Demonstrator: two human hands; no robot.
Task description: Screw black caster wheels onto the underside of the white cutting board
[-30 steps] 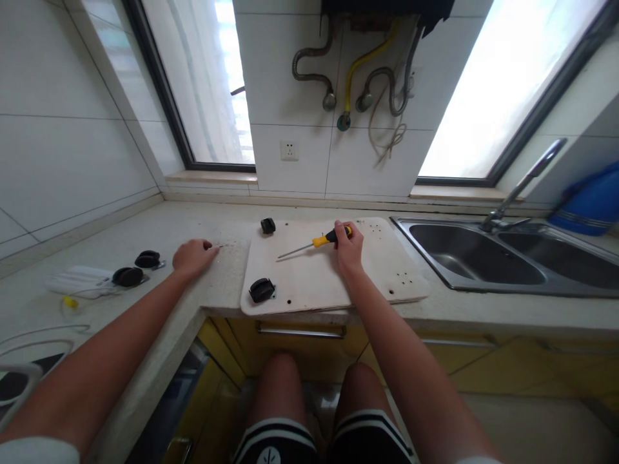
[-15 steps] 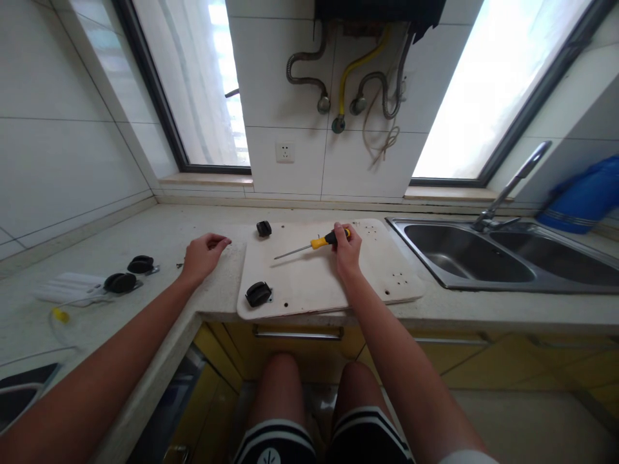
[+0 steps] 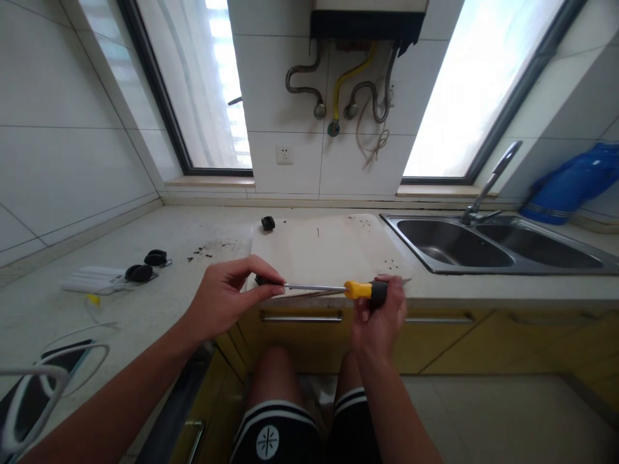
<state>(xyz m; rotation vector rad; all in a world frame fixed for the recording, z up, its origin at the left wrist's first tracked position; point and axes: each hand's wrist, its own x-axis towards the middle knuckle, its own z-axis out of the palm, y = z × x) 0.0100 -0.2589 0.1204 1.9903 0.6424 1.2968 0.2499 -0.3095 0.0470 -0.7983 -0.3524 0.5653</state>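
My right hand (image 3: 380, 316) is wrapped round the black and yellow handle of a screwdriver (image 3: 358, 290), which lies level above the board's near edge, shaft to the left. At the shaft's tip, the thumb and forefinger of my left hand (image 3: 236, 290) are pinched together; whatever is between them is too small to make out. Beneath lies a pale board (image 3: 329, 248) with small holes in its right corners. One black caster (image 3: 267, 223) sits at its far left corner. Another at the near left corner is mostly hidden by my left fingers.
Small dark bits (image 3: 198, 252) are scattered left of the board. Two more black casters (image 3: 147, 265) lie near a white power strip (image 3: 91, 278) with a cable. A steel sink (image 3: 435, 261) with a tap (image 3: 491, 183) is on the right. Drawers with bar handles (image 3: 302, 318) are below the counter.
My left hand has come from the counter on the left to the screwdriver's tip. My right hand has drawn the screwdriver nearer and levelled it. The view has shifted slightly.
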